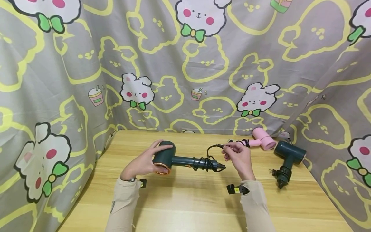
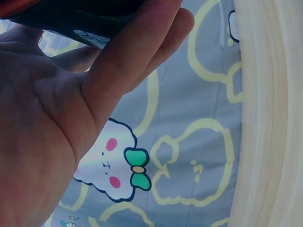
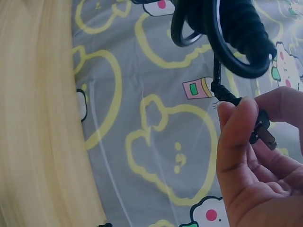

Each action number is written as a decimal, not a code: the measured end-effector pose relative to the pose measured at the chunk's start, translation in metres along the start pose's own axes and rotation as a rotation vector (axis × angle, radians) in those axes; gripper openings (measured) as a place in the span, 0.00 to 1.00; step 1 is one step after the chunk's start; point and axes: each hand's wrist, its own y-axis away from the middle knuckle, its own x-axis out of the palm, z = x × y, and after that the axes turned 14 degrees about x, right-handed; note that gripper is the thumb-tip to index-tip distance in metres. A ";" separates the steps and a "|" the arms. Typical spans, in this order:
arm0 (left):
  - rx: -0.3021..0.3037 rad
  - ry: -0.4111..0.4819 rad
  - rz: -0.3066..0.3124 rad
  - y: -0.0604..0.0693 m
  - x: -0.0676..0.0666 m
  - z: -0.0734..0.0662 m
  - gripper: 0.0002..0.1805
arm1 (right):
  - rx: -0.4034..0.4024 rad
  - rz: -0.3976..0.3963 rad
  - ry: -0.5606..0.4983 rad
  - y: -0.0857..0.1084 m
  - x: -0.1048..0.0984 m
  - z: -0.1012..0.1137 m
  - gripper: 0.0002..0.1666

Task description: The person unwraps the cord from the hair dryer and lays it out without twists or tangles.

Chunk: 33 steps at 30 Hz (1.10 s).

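A dark green hair dryer [image 1: 181,160] with copper-coloured trim is held above the table, its handle pointing right. My left hand [image 1: 142,163] grips the dryer's head, fingers over the top and thumb at the copper-rimmed end. The left wrist view shows only part of the dryer head [image 2: 80,21] against that hand. Black cord [image 1: 200,164] is wound in loops about the handle, and a free length arches up to the right. Between thumb and fingertips my right hand [image 1: 239,158] pinches the plug [image 3: 261,128] at the cord's end; its metal prongs show in the right wrist view.
On the right of the wooden table [image 1: 174,212] lie a second dark green hair dryer [image 1: 291,153] and, farther back, a pink hair dryer [image 1: 263,138], both with wrapped cords. A grey patterned curtain [image 1: 168,71] encloses the back and sides.
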 end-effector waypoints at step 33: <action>-0.038 0.020 -0.026 0.005 -0.004 0.002 0.49 | -0.122 0.207 0.017 0.030 0.000 0.027 0.16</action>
